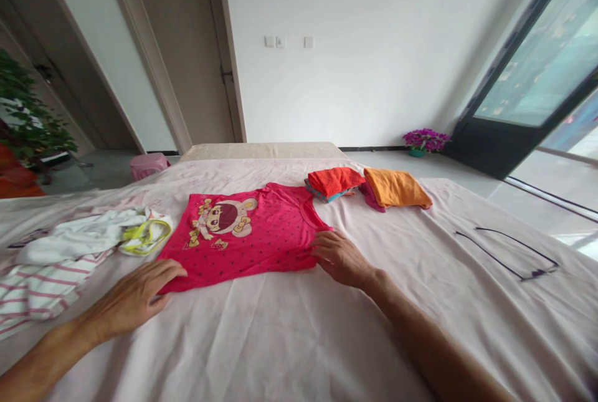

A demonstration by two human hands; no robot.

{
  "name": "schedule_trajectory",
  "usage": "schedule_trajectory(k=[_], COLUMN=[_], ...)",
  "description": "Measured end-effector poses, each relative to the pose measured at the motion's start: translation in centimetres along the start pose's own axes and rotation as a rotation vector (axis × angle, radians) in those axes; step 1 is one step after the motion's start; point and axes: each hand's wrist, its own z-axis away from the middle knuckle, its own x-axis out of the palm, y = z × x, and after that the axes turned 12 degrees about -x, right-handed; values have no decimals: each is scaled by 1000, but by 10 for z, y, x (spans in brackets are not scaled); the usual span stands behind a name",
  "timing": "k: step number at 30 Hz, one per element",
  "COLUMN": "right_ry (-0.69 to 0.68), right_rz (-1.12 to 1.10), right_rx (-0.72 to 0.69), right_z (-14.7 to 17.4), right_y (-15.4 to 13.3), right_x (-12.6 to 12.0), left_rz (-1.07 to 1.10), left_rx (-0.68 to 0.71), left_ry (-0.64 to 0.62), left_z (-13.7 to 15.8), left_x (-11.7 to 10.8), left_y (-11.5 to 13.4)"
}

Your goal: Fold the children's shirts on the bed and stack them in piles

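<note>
A pink-red child's T-shirt [275, 237] with small dark dots and a cartoon girl print lies flat on the cloth-covered surface [299, 333], its neckline to the right. My left hand [140, 290] grips the near hem corner, fingers on top and thumb at the edge. At the other end, my right hand [343, 258] has its fingers closed on the shirt's near edge by the shoulder; its thumb is hidden. Just beyond the neckline sits a folded red garment [335, 181] on top of other folded pieces.
A folded orange garment [399, 189] lies to the right of the red one. Eyeglasses [537, 273] rest at the right. Crumpled white clothes [79, 237], a striped garment [44, 290] and a yellow-green piece [144, 237] are heaped at the left. A pink stool [148, 166] stands beyond.
</note>
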Motion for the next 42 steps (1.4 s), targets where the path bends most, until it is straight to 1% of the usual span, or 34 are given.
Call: schedule_trajectory(k=[2,4,7,9,11,13,16,18,20,22,23,25,27,28,30,32,35,38,42], right_ry=[15,4,-11,20,57,76,77,92,124,174,204,270,322,343,368,374,387,392,237], right_rz=[-47,-104,-146,-137,-131,-156,-266,-381,-491,-574,-606,-652,-642,-612,-538,-514,-553,-557,-413], right_rx=[1,35,178,256,292,339,434,491,546,574,566,503,440,432,468,534,580,559,516], right_z=[-5,-15,-35,-50,-63,-71,-73,-69,-65,-64,-65,-69,-75,-77,-82,-85,-88,-85,-66], right_y=[5,13,32,51,74,99,128,140,147,150,150,148,145,144,141,138,134,129,121], right_x=[-7,-16,-27,-28,-20,-7,15,24,28,27,26,24,24,25,30,35,39,38,39], left_rz=[-8,16,105,159,185,174,73,-30,-104,-72,-11,154,272,300,327,339,419,497,572], left_rx=[-34,-84,-227,-320,-351,-339,-337,-345,-328,-272,-233,-171,-121,-108,-118,-145,-191,-228,-267], left_ry=[23,62,150,195,219,210,149,169,255,318,316,275,231,206,186,197,173,141,169], left_z=[1,-4,-24,-42,-63,-83,-102,-108,-112,-119,-124,-137,-155,-164,-183,-201,-224,-239,-242], left_x=[-2,-5,-14,-20,-24,-24,-16,-10,-6,-3,-2,3,10,16,28,40,55,62,61], left_y=[-16,-25,-31,-35,-39,-44,-49,-47,-35,-10,8,49,92,113,149,175,197,201,191])
